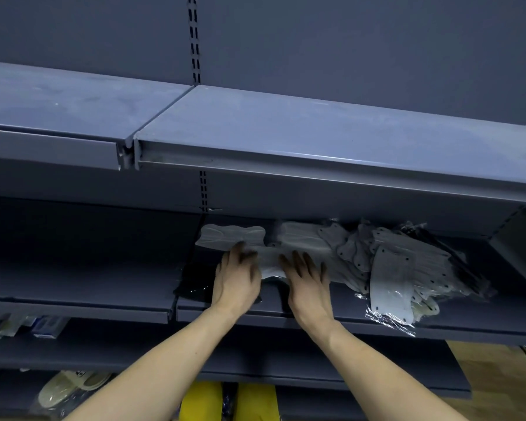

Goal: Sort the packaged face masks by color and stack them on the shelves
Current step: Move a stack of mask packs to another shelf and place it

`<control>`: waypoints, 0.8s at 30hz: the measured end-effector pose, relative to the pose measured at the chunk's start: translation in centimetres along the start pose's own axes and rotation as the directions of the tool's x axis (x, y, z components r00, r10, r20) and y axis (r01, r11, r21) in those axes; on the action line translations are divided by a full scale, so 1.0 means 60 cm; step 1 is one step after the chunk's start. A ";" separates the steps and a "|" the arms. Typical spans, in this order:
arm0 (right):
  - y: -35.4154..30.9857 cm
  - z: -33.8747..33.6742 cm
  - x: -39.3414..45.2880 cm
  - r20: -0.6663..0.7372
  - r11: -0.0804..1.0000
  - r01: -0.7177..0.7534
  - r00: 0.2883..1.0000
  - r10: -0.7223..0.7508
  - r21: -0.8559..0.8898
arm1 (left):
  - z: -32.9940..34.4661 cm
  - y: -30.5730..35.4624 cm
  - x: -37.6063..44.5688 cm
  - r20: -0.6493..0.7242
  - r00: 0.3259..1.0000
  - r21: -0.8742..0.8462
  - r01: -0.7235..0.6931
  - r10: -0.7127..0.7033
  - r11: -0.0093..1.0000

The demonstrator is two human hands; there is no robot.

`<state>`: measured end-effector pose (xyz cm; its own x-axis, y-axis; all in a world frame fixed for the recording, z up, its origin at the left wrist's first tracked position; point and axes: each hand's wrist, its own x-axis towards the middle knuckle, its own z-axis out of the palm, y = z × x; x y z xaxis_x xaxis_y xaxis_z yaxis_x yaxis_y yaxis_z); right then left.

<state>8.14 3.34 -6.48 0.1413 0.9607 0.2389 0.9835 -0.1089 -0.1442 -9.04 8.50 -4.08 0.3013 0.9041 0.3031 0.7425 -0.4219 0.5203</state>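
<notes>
Both hands reach onto the middle grey shelf [316, 320]. My left hand [237, 278] and my right hand [308, 281] lie on a white packaged mask [269, 259], fingers stretched over it. Behind it a second white mask [231, 237] lies flat, and a stack of white masks [301, 235] sits beside that. To the right a loose heap of white and grey packaged masks [392, 268] spills toward the shelf edge. A black packaged mask [193, 284] lies just left of my left hand, partly under it.
An upper shelf [316, 138] overhangs the masks closely. A dark bracket [516, 247] closes the shelf's right end. Lower shelves hold small boxes [25, 325] and pale slippers [70, 384]. Yellow items [228, 401] sit below, wooden floor [492, 375] at right.
</notes>
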 end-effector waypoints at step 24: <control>-0.062 0.027 0.065 0.311 0.992 0.042 0.947 -0.076 0.115 | -0.015 -0.098 0.099 0.278 0.952 0.423 0.002 -0.131 0.906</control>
<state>4.88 7.89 -6.56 0.0238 0.9979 -0.0610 0.9691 -0.0380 -0.2436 -12.17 16.30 -4.62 0.3552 0.9348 -0.0015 0.9264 -0.3518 0.1339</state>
